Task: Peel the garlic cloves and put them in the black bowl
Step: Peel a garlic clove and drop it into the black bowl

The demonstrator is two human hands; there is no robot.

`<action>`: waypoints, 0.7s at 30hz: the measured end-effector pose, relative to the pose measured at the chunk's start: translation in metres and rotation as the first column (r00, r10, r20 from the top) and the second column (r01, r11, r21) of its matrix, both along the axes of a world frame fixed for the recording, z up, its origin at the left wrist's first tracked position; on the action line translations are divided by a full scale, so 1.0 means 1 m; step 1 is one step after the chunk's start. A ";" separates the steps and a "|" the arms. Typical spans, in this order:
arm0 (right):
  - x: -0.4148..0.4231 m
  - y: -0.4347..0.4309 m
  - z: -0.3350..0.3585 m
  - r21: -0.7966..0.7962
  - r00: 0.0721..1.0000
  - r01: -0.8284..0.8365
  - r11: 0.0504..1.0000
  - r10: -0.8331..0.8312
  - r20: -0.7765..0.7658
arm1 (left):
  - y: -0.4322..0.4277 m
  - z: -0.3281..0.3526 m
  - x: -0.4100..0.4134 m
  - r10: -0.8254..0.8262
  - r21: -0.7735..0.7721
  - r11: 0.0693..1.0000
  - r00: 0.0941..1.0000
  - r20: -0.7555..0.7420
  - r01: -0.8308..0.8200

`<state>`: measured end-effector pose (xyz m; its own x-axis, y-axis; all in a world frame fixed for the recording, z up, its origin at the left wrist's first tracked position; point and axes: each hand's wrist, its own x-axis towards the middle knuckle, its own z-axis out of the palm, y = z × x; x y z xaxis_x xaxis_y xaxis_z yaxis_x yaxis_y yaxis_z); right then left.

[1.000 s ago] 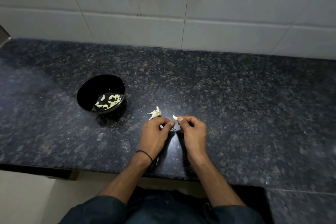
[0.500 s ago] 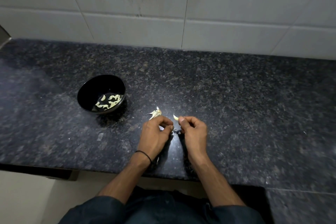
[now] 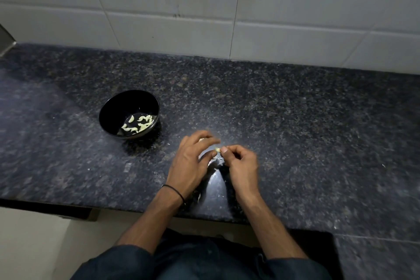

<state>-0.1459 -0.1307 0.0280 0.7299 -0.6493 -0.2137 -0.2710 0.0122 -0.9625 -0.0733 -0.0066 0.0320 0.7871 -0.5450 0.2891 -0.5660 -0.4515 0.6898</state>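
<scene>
- Pinching a small pale garlic clove [image 3: 217,149] between thumb and forefinger, the right hand [image 3: 241,165] has its grip closed on it. Its other fingers are curled in towards the palm, low over the worktop [image 3: 306,134].
- Just left of that grip, the left hand [image 3: 189,162] is blurred. Its fingers are spread and loosely straight, its grip open with nothing seen in it, and its thumb tip is close beside the clove.
- Just under the grip, between the two hands, thin pale skin scraps [image 3: 214,162] lie on the dark speckled stone.
- Nearer the person than the grip, a thin black band [image 3: 173,191] circles the left wrist.
- Further left of the grip and a little farther back, well apart from both hands, the black bowl [image 3: 106,109] stands upright on the worktop. A small heap of peeled cloves [image 3: 138,124] lies in its bottom.
- Beyond the grip, a pale tiled wall [image 3: 284,20] rises at the worktop's far edge.
</scene>
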 end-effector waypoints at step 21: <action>0.000 0.010 -0.004 -0.366 0.968 -0.249 0.897 0.242 -0.066 | 0.055 -0.036 0.005 0.290 0.048 0.957 0.941 -0.174 -0.286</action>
<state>-0.1459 -0.1205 0.0236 0.8746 -0.4848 -0.0090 -0.2369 -0.4111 -0.8803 -0.0682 0.0488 -0.0039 0.9489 -0.2915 0.1209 -0.2784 -0.5929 0.7556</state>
